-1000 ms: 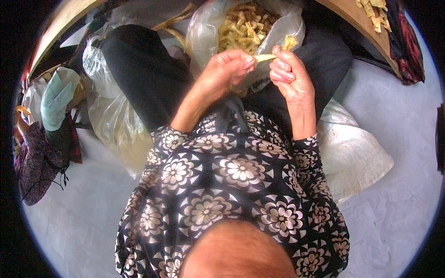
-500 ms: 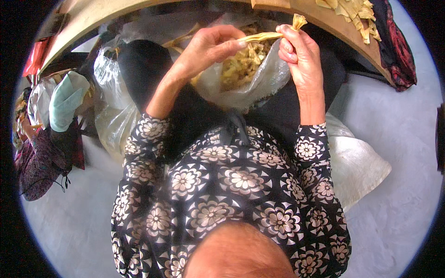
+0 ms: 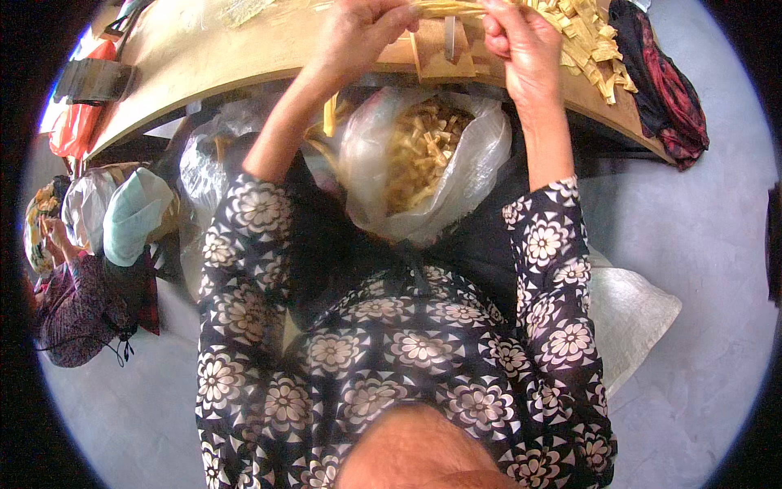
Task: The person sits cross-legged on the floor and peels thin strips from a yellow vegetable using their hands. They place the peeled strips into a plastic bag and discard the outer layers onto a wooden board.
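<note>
A pale yellow, dried-looking strip [image 3: 450,9] is stretched between my two hands at the top of the view. My left hand [image 3: 366,26] pinches its left part, and my right hand [image 3: 521,37] grips the right part with curled fingers. Just below the strip, a narrow metal blade [image 3: 450,39] stands on a small wooden block [image 3: 432,67] at the table's edge. I cannot tell whether the strip touches the blade. Below my hands, a whitish plastic bag [image 3: 365,159] between my knees holds many short yellow cut pieces [image 3: 432,143].
The curved-looking wooden table [image 3: 220,61] spans the top. A heap of yellow pieces [image 3: 582,45] lies on its right, beside a dark red-and-black cloth [image 3: 664,81]. An orange bag [image 3: 80,130] hangs at the left, where another person's hand [image 3: 57,236] shows. A white sack [image 3: 631,318] lies right.
Both hands have moved forward with the strip, from above the bag to over the table edge by the blade. More of the tabletop now shows.
</note>
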Demonstrator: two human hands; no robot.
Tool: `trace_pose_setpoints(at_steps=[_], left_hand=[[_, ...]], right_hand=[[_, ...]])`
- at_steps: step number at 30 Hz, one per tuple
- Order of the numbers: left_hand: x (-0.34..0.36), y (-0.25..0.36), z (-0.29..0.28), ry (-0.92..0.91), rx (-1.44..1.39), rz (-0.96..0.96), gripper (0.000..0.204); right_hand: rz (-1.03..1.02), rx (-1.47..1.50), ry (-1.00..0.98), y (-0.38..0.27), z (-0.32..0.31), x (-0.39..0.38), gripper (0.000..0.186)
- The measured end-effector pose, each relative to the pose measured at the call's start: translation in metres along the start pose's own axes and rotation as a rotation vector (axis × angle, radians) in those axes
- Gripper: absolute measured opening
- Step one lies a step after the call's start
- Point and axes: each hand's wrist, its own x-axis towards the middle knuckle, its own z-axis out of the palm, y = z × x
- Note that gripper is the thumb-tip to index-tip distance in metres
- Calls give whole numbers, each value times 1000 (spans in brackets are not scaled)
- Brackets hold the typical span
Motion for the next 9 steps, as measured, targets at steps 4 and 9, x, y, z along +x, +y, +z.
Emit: trace_pose_setpoints(at_steps=[4, 9], left_hand=[[-7, -20, 21, 65, 20, -1, 26], [-53, -15, 10, -32, -407, -286, 26]], right_hand=[[10, -110, 98, 21, -3, -8, 13], [15, -112, 61, -4, -10, -47, 17]])
